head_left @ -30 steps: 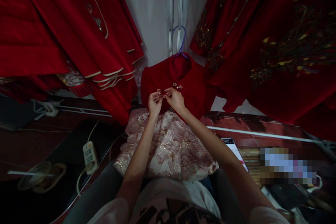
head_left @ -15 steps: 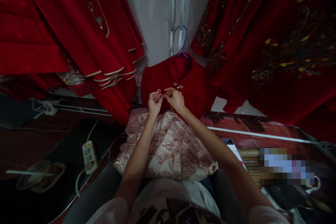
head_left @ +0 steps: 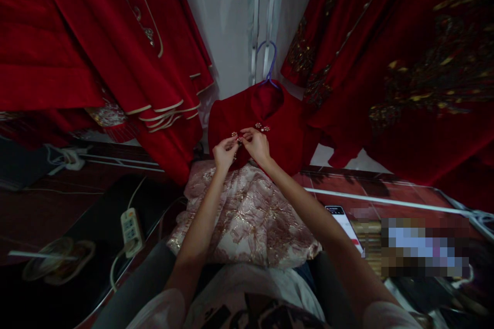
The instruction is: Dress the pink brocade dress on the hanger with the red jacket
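Observation:
A small red garment (head_left: 281, 123) hangs in front of me on a purple hanger (head_left: 270, 64). Its lower part, a pale pink and gold brocade skirt (head_left: 247, 216), spreads over my lap. Both my hands meet at the garment's chest. My left hand (head_left: 225, 153) and my right hand (head_left: 257, 145) each pinch a small beaded clasp (head_left: 238, 139) between fingertips. A second beaded clasp (head_left: 261, 127) sits just above my right hand, near the collar.
Large red embroidered robes (head_left: 116, 51) hang at left, and more red robes (head_left: 405, 61) at right. A white power strip (head_left: 130, 226) with a cord lies at lower left. A phone (head_left: 345, 223) with a lit screen rests at right. Red floor tiles (head_left: 378, 195) show behind.
My hands stay pinched at the beaded clasp; the left hand has shifted slightly up and right. The view tilted a little.

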`<state>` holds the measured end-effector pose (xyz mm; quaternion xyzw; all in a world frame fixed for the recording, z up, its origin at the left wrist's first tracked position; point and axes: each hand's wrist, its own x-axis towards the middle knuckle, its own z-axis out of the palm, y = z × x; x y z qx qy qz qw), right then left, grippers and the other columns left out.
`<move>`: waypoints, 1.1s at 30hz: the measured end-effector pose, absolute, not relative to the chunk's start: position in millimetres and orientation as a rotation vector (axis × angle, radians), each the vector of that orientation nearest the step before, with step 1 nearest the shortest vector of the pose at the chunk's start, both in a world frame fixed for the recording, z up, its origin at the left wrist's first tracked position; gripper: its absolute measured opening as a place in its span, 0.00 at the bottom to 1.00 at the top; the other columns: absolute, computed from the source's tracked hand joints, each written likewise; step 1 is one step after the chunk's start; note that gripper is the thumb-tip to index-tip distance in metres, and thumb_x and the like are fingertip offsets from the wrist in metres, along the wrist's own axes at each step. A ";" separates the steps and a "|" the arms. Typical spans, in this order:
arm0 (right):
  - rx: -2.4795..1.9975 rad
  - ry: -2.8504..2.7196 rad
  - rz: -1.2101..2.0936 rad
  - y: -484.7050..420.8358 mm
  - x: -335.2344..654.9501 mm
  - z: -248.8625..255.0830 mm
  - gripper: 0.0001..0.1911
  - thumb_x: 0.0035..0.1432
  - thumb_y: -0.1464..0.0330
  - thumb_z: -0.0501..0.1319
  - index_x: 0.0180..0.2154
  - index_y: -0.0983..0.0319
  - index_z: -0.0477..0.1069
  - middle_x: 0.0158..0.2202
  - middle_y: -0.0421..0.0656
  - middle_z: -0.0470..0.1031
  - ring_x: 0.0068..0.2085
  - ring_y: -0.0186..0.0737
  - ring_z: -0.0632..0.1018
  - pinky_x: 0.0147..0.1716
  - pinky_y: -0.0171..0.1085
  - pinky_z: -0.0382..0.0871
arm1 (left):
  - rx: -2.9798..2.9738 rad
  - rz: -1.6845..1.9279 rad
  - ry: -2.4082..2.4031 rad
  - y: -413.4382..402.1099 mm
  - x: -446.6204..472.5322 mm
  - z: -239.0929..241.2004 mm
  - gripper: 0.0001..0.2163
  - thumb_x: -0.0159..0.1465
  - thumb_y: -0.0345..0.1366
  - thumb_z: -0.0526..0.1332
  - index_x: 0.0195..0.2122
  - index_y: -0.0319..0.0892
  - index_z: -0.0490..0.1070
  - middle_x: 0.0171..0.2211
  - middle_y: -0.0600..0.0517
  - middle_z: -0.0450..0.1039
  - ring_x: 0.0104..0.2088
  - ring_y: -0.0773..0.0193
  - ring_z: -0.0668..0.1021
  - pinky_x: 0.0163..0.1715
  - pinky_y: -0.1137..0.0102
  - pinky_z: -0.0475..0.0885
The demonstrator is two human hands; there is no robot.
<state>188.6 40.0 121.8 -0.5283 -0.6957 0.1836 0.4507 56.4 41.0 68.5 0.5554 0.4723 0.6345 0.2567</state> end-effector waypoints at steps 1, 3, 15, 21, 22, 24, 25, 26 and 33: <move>-1.301 -1.719 0.441 40.7 187.9 121.8 0.11 0.55 0.71 0.62 0.42 0.59 0.73 0.35 0.40 0.78 0.35 0.35 0.78 0.39 0.35 0.72 | 1.496 1.725 1.272 41.0 55.9 69.5 0.10 0.55 0.35 0.64 0.38 0.38 0.76 0.35 0.48 0.80 0.33 0.65 0.80 0.39 0.68 0.76; -1.274 -1.716 0.424 42.1 187.0 119.8 0.11 0.55 0.72 0.61 0.42 0.60 0.73 0.35 0.41 0.77 0.35 0.36 0.78 0.39 0.36 0.73 | 1.476 1.725 1.244 42.5 55.3 70.7 0.09 0.54 0.35 0.64 0.36 0.38 0.76 0.33 0.48 0.79 0.32 0.65 0.80 0.39 0.68 0.76; -1.314 -1.649 0.326 -16.8 216.6 65.2 0.11 0.59 0.71 0.54 0.42 0.62 0.72 0.41 0.47 0.74 0.44 0.43 0.72 0.48 0.43 0.68 | 1.878 1.488 1.637 -10.6 61.5 26.7 0.14 0.60 0.28 0.55 0.44 0.45 0.74 0.40 0.47 0.70 0.45 0.58 0.72 0.50 0.60 0.67; -1.600 -1.596 0.239 -25.3 227.8 35.5 0.17 0.56 0.68 0.58 0.47 0.68 0.67 0.42 0.54 0.69 0.43 0.49 0.70 0.49 0.50 0.65 | 2.029 1.197 1.944 -26.3 56.0 18.1 0.26 0.59 0.31 0.56 0.61 0.45 0.63 0.39 0.44 0.64 0.45 0.52 0.69 0.52 0.55 0.63; -1.596 -1.601 0.257 -24.7 229.4 31.1 0.17 0.56 0.67 0.58 0.46 0.68 0.67 0.42 0.54 0.69 0.44 0.49 0.70 0.49 0.49 0.65 | 1.993 1.172 1.980 -23.9 52.3 18.0 0.27 0.59 0.31 0.56 0.62 0.44 0.62 0.38 0.44 0.65 0.45 0.51 0.69 0.52 0.54 0.63; -1.562 -1.611 0.289 -23.7 232.9 24.4 0.16 0.56 0.67 0.58 0.46 0.67 0.67 0.42 0.54 0.69 0.44 0.49 0.70 0.49 0.49 0.65 | 1.906 1.170 2.029 -16.7 43.0 17.8 0.30 0.57 0.31 0.58 0.63 0.42 0.59 0.34 0.45 0.66 0.43 0.51 0.70 0.52 0.53 0.62; -1.539 -1.616 0.302 -23.3 234.7 22.2 0.16 0.56 0.67 0.58 0.46 0.66 0.67 0.42 0.53 0.70 0.45 0.48 0.70 0.49 0.48 0.65 | 1.860 1.195 2.041 -12.1 37.9 17.5 0.31 0.57 0.31 0.58 0.64 0.41 0.57 0.33 0.46 0.66 0.43 0.51 0.70 0.52 0.52 0.62; -1.514 -1.620 0.317 -23.0 236.2 20.6 0.15 0.56 0.67 0.58 0.45 0.65 0.68 0.42 0.52 0.70 0.45 0.48 0.71 0.49 0.48 0.65 | 1.819 1.229 2.035 -7.0 33.0 16.6 0.32 0.56 0.31 0.59 0.64 0.40 0.57 0.32 0.46 0.67 0.42 0.51 0.70 0.52 0.52 0.62; -1.353 -1.554 0.609 -19.7 239.4 17.3 0.10 0.53 0.68 0.59 0.39 0.63 0.69 0.36 0.46 0.75 0.37 0.39 0.75 0.40 0.38 0.70 | 1.443 1.467 1.574 24.7 29.2 -1.2 0.30 0.51 0.28 0.63 0.57 0.43 0.63 0.37 0.49 0.69 0.33 0.65 0.74 0.37 0.66 0.73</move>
